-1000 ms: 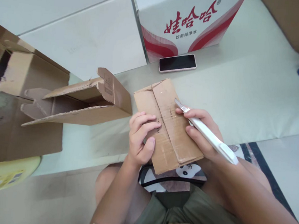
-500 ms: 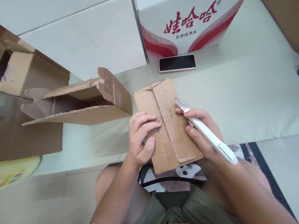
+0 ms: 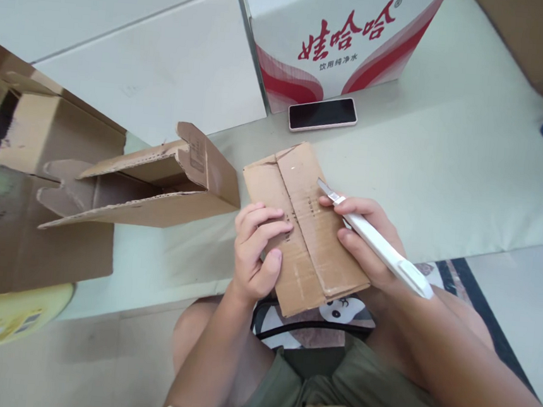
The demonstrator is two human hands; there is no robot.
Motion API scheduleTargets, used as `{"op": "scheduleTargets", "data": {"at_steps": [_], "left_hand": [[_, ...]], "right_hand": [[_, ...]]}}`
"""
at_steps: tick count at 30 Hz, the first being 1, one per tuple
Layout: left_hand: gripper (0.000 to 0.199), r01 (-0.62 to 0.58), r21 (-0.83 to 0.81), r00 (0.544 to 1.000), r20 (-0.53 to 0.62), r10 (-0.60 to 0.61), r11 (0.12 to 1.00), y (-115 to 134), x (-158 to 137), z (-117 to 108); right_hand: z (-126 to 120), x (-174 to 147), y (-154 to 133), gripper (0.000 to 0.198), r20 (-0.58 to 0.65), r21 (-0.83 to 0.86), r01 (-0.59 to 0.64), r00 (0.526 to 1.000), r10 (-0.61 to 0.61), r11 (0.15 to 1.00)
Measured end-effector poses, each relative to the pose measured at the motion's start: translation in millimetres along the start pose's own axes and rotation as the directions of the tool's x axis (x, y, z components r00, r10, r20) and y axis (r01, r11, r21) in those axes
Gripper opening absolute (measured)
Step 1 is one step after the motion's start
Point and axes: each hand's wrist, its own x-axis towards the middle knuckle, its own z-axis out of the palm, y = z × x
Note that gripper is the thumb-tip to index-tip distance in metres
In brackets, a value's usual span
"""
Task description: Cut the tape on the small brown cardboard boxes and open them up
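Observation:
A small closed cardboard box (image 3: 318,245) lies before me, tilted, with a seam running along its top and clear tape near its lower end. My left hand (image 3: 258,250) grips the box's left side, fingers bent over the top face. In my right hand (image 3: 368,237) is a white utility knife (image 3: 385,254), held between thumb and fingers. Its blade is out and points up and left, over the box's right edge. Whether the blade touches the cardboard I cannot tell. The right hand rests by the box's right side.
An open cardboard box (image 3: 196,190) lies to the left, beside a larger carton (image 3: 55,229). At the back stand a white-and-red carton (image 3: 332,50) and a white box (image 3: 169,68). A phone (image 3: 323,114) lies in front of them. A yellow item (image 3: 14,317) is at lower left.

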Motion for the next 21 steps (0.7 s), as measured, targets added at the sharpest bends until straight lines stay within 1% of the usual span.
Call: {"op": "scheduleTargets", "data": {"at_steps": [5, 10, 17, 21], "left_hand": [[0.028, 0.003, 0.001, 1.0, 0.008, -0.003, 1.0, 0.1, 0.1, -0.9], [0.028, 0.017, -0.012, 1.0, -0.001, -0.017, 1.0, 0.3, -1.4, 0.4], [0.026, 0.046, -0.062, 0.998, -0.031, -0.048, 0.997, 2.6, -3.3, 3.3], [0.027, 0.034, -0.04, 0.999, -0.018, -0.035, 0.999, 2.4, -2.7, 2.6]], "right_hand": [[0.2, -0.1, -1.1, 0.019, -0.003, -0.008, -0.012, 1.0, 0.012, 1.0], [0.1, 0.0, -1.2, 0.02, -0.001, 0.008, 0.012, 1.0, -0.012, 1.0], [-0.4, -1.1, 1.5, 0.022, 0.0, 0.002, 0.009, 1.0, -0.009, 1.0], [0.3, -1.1, 0.4, 0.023, -0.007, 0.013, 0.015, 1.0, -0.014, 1.0]]}}
